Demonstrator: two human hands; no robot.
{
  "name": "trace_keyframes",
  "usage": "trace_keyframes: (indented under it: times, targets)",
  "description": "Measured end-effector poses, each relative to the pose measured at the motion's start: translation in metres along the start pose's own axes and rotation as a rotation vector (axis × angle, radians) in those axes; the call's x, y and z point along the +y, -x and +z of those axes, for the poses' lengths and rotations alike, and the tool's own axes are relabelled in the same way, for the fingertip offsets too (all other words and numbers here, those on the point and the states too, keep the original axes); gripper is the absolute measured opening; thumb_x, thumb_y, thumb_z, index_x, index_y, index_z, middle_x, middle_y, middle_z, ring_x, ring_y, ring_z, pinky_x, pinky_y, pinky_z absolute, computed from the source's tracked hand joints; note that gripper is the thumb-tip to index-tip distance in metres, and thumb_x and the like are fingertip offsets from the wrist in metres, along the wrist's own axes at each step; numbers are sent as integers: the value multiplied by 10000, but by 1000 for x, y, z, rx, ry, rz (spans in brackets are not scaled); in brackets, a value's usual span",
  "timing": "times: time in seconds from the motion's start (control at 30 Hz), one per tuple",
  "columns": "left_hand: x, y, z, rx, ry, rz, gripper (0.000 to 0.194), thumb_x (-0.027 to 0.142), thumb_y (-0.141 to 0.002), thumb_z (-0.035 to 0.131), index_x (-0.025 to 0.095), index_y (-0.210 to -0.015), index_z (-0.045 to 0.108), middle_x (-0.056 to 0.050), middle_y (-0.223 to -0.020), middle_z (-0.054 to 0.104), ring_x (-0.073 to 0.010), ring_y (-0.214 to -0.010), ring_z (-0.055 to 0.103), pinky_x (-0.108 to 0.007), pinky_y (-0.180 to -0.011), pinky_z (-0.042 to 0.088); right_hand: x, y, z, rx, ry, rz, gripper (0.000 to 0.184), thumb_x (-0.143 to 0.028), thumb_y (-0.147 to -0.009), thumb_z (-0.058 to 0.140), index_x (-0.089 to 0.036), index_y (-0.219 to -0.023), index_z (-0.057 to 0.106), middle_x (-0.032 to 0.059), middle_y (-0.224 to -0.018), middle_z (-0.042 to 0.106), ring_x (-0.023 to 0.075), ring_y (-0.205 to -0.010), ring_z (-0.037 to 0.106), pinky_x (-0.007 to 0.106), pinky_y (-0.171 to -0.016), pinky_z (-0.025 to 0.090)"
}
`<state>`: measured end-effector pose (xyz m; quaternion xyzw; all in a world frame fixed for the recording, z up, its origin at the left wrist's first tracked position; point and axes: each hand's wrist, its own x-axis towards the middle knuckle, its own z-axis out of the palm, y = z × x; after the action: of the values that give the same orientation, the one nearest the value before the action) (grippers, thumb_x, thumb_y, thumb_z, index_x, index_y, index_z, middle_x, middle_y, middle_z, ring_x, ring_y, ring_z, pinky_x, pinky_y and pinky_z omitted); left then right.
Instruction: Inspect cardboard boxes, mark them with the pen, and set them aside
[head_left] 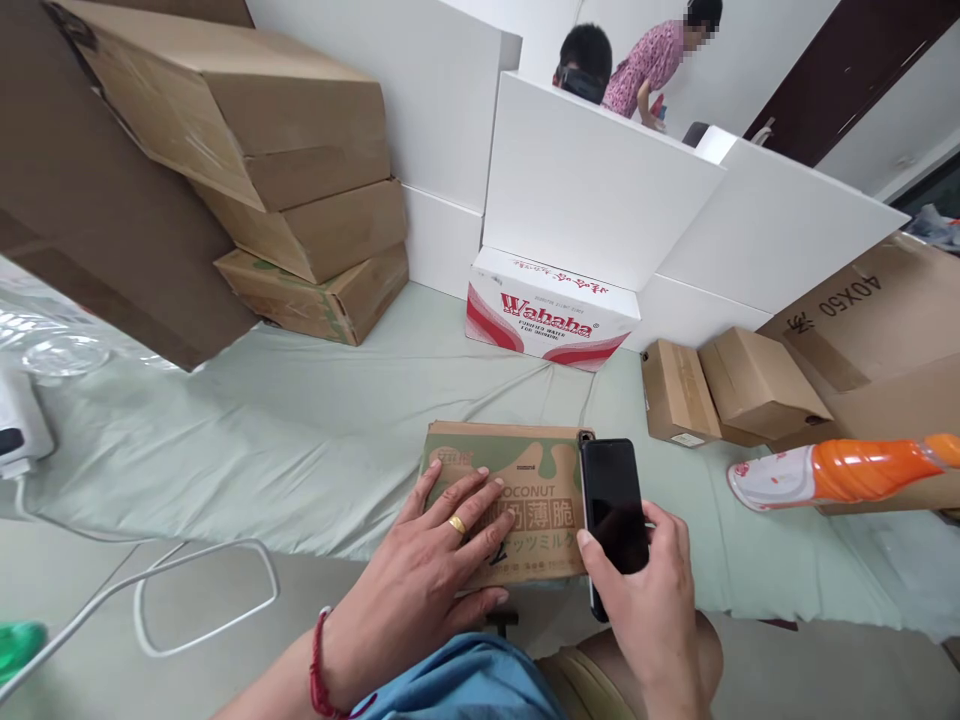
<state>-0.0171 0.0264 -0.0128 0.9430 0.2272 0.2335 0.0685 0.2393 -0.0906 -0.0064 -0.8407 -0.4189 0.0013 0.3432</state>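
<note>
Directly before me a brown cardboard box point(536, 460) with green print and the word "COCONUT" lies at the front edge of the cloth-covered table point(330, 420). My left hand point(454, 535) rests flat on its top, fingers spread; a gold ring and a red wrist cord are on that arm. My right hand point(645, 590) grips a black smartphone point(616, 500) by its lower sides, thumb on the left and fingers on the right. The phone stands tilted along the box's right side, its dark screen facing me. Whether it touches the box I cannot tell.
A white and red Wahaha carton point(551, 315) stands at the back against white panels point(592, 180). Stacked cardboard boxes point(315, 130) rise at left, smaller boxes point(679, 390) at right beside an orange bottle point(847, 472). A white cable point(210, 560) hangs at left. Two people are behind the panels.
</note>
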Motion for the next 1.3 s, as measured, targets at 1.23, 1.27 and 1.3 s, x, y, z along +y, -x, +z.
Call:
trace_keyframes:
  times: [1.23,1.27,1.3]
  targets:
    - [-3,11,0,118,189,-82,535,520,-1054,715,281,-1523,618,-113,-1596,653,-338,-1577,540,-612,-1433,220,198,-51,-14,-228,466,628,1141,-845,-763,628,67,-1449,595,429,-1339,615,552,-1309,649,645,-1027,571]
    - [-2,15,1,187,219,-166,463,453,-1079,683,286,-1506,616,-121,-1591,647,-336,-1574,544,-607,-1399,322,197,-51,-13,-224,472,619,1148,-853,-766,619,65,-1454,593,440,-1363,601,560,-1331,637,660,-1052,557]
    - [-3,19,3,252,237,-279,412,394,-1096,646,290,-1493,613,-129,-1588,637,-335,-1560,560,-593,-1349,421,194,-52,-12,-205,476,593,1146,-864,-767,607,59,-1446,603,451,-1391,586,574,-1377,605,684,-1095,528]
